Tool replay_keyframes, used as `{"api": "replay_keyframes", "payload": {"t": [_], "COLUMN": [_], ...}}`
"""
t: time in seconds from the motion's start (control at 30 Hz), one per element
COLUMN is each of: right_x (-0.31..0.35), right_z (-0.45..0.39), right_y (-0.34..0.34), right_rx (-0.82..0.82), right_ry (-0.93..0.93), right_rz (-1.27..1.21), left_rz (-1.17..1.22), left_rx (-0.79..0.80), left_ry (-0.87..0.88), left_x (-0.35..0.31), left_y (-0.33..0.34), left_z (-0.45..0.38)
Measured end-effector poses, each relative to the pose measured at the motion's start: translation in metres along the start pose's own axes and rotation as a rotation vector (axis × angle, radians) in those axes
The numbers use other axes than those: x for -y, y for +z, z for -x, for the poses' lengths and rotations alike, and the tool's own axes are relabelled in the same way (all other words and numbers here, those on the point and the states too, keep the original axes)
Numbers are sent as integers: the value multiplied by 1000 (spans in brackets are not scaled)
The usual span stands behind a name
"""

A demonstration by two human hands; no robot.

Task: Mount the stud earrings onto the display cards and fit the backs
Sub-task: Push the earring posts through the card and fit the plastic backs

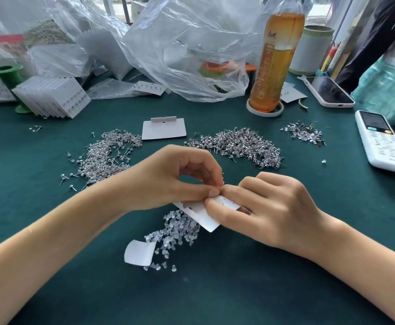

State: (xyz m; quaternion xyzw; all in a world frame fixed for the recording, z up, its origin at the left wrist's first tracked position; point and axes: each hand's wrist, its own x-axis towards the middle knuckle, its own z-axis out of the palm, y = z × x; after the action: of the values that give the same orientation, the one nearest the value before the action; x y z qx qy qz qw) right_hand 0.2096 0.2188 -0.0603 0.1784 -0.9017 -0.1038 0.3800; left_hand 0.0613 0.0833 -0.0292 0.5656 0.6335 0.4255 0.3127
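**Q:** State the position of each hand.

**A:** My left hand is above the cloth, thumb and forefinger curled and pinched together at the top edge of the card. What sits between those fingertips is too small to identify. My right hand meets it from the other side; its thumb and forefinger grip the same card, thumb on the upper face.

**Q:** Where is the card?

**A:** Held tilted between both hands, clear of the cloth, directly over the backs. One thin post shows on its face near my right thumb.

**Q:** Locate the stock.

**A:** The backs, clear plastic, lie in a loose heap just below my hands, partly touching a curled paper. Studs lie in three heaps behind my hands: a left heap, a centre heap, and a small right heap. A blank card lies flat between the left and centre heaps.

**Q:** Other items?

**A:** A stack of filled cards stands at rear left, leaning on a green spool. Plastic bags cover the rear. A tea bottle stands upright in a white ring. A phone and a remote lie at right.
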Motion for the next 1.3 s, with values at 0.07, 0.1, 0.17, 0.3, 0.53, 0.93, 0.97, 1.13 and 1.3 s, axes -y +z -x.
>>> {"api": "replay_keyframes", "payload": {"t": [0.07, 0.1, 0.17, 0.3, 0.53, 0.93, 0.97, 1.13, 1.3], "right_x": [1, 1, 2, 1, -5, -5, -6, -36, -69], "right_z": [-1, -1, -2, -1, 0, -18, -18, -20, -11], "right_y": [-1, -1, -1, -1, 1, 6, 6, 5, 6], "right_rx": [1, 2, 2, 7, -13, -28, 10, 9, 353], "right_ry": [6, 6, -6, -27, 275, 1149, 1148, 1199, 979], "right_rz": [-13, -18, -9, 26, -271, -1354, -1341, -1071, -433], "left_rz": [5, 15, 47, 93, 10, -814, -804, -730, -736], "left_rx": [23, 30, 36, 42, -500, -445, -445, -485, -471], "left_ry": [-14, -20, -37, -95, 99, 272, 259, 124, 13], "left_x": [0, -1, 0, 3, -5, 6, 7, 12, 19], "left_y": [-1, -1, -3, -4, -4, 8, 8, 1, -5], "left_z": [-1, -1, -1, -1, 3, 4, 4, 6, 8]}}
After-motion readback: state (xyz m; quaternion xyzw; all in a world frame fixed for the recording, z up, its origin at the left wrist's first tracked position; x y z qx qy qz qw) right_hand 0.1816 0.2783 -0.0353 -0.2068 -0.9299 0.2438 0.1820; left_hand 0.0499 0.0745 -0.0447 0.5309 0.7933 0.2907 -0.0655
